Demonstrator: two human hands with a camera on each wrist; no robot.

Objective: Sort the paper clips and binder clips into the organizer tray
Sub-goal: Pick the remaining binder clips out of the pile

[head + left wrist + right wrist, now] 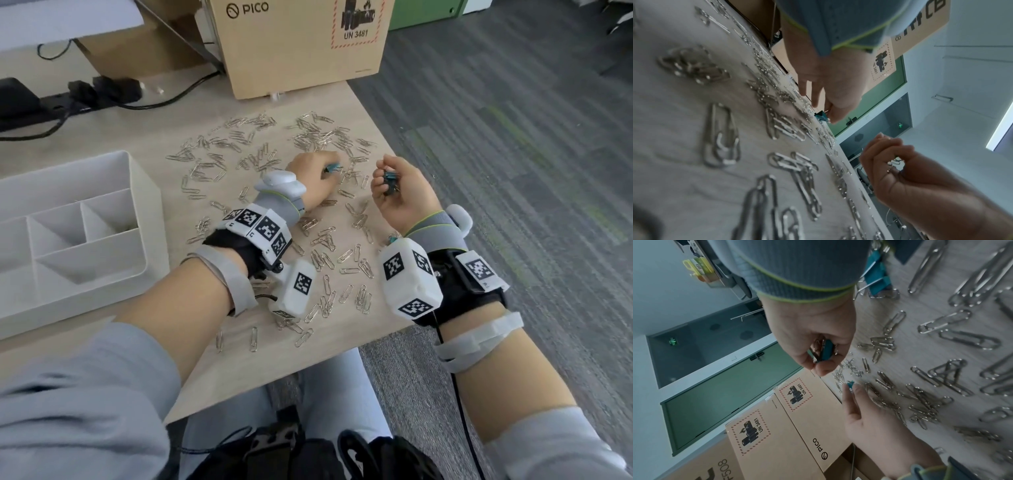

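Observation:
Silver paper clips (325, 246) lie scattered across the wooden table (239, 346). My left hand (323, 174) reaches into them and pinches one teal binder clip (334, 168) at the tabletop; the left wrist view shows the same binder clip (821, 116) at my fingertips. My right hand (381, 176) hovers palm up just to the right, its fingers curled round several teal binder clips (388, 181), also seen as binder clips (826, 348) in the right wrist view. More teal binder clips (877, 277) lie on the table under my right wrist. The white organizer tray (150, 219) stands at the left.
A PICO cardboard box (301, 48) stands at the table's far edge. A black power strip with plugs and cables (78, 96) lies at the back left. The table's right edge (387, 137) runs close to my right hand, with grey carpet beyond.

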